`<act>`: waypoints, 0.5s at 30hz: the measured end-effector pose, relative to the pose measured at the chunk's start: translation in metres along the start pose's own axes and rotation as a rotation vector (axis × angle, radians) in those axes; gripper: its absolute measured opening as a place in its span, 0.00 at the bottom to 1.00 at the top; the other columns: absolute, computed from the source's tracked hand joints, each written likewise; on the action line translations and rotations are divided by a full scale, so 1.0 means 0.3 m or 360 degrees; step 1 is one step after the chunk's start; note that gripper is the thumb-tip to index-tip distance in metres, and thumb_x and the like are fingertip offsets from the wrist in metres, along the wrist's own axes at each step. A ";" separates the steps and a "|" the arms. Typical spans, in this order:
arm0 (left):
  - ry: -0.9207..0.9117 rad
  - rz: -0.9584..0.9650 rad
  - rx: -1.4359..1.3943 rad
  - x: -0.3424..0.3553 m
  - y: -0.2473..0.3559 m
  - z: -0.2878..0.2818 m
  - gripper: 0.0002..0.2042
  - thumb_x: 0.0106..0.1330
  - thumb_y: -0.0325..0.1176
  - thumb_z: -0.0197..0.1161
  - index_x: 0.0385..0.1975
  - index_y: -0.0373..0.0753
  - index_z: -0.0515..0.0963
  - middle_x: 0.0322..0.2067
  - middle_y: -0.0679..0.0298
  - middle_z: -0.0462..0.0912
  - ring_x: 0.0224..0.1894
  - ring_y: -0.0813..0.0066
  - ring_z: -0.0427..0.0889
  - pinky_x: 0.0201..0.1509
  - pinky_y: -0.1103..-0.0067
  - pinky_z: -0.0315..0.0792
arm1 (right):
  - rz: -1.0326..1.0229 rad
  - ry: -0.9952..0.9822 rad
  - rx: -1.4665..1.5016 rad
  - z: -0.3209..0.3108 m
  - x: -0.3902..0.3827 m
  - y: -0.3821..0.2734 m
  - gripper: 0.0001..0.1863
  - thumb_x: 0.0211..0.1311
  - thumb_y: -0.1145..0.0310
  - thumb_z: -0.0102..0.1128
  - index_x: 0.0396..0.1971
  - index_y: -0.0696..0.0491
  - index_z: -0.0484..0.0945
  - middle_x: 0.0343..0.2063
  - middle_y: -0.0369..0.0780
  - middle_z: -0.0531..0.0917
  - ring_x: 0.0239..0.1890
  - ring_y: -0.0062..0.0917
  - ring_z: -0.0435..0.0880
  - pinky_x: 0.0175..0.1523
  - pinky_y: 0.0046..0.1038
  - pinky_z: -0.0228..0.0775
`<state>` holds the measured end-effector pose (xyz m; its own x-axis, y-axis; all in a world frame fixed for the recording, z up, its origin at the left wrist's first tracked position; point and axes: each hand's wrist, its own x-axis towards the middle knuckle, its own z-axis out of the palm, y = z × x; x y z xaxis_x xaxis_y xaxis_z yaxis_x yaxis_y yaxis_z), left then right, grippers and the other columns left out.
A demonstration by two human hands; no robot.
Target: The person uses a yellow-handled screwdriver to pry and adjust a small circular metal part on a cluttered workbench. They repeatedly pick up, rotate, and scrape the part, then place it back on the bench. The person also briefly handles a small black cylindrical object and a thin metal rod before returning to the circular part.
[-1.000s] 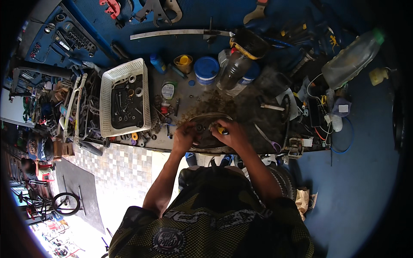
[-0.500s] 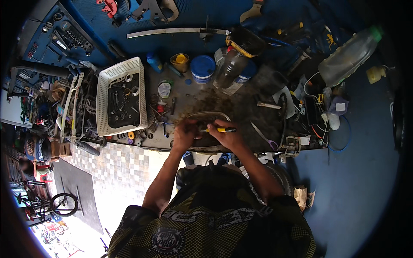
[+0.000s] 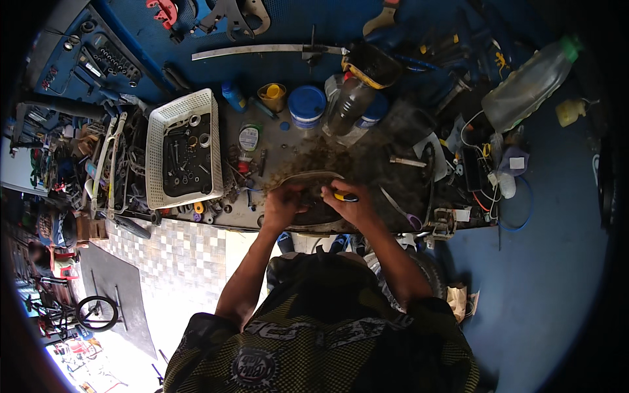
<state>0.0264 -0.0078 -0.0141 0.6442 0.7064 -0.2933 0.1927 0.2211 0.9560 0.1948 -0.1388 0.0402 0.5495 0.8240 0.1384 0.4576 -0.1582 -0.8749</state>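
Both of my hands work over a dark shallow round tray (image 3: 313, 174) at the front of the workbench. My right hand (image 3: 354, 209) is closed around a tool with a yellow and black handle (image 3: 345, 196). The handle's end sticks out to the right, and its tip is lost among the fingers, so I cannot tell its exact kind. Just left of it, my left hand (image 3: 280, 208) has its fingers curled inward over the tray. Whatever they hold is too dark and small to make out.
A white basket (image 3: 154, 157) of small metal parts stands left. Behind the tray are a soap bottle (image 3: 248, 137), a blue-lidded tub (image 3: 307, 105) and a dark bottle (image 3: 345, 108). Scissors (image 3: 400, 208) with a purple handle and a metal tube (image 3: 407, 161) lie right.
My right hand has turned slightly, and less of the yellow handle shows between its fingers. The left hand stays at nearly the same spot.
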 end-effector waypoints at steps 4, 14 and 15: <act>0.0005 0.0009 -0.0014 0.006 -0.011 -0.002 0.12 0.72 0.20 0.57 0.51 0.25 0.82 0.31 0.59 0.86 0.34 0.67 0.91 0.37 0.76 0.87 | 0.0077 -0.0416 -0.0008 -0.014 -0.004 -0.012 0.10 0.63 0.62 0.74 0.35 0.52 0.85 0.28 0.43 0.86 0.30 0.30 0.89 0.36 0.31 0.78; -0.0080 0.0097 0.0140 -0.015 0.012 0.006 0.13 0.74 0.22 0.54 0.53 0.30 0.82 0.35 0.57 0.87 0.33 0.67 0.91 0.34 0.75 0.87 | -0.0319 -0.0149 -0.0223 -0.015 -0.021 0.016 0.09 0.62 0.66 0.73 0.30 0.54 0.82 0.29 0.42 0.86 0.32 0.38 0.87 0.36 0.34 0.76; -0.0093 0.0003 -0.0011 -0.022 0.017 0.007 0.14 0.74 0.21 0.53 0.54 0.30 0.81 0.36 0.56 0.86 0.33 0.67 0.91 0.35 0.75 0.87 | -0.0298 -0.0033 -0.0325 -0.014 -0.023 0.030 0.09 0.62 0.67 0.73 0.30 0.54 0.82 0.29 0.41 0.85 0.32 0.37 0.87 0.36 0.33 0.76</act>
<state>0.0249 -0.0128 -0.0074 0.6868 0.6664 -0.2903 0.1862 0.2247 0.9565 0.1981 -0.1483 0.0332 0.4286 0.8599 0.2774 0.6823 -0.1067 -0.7232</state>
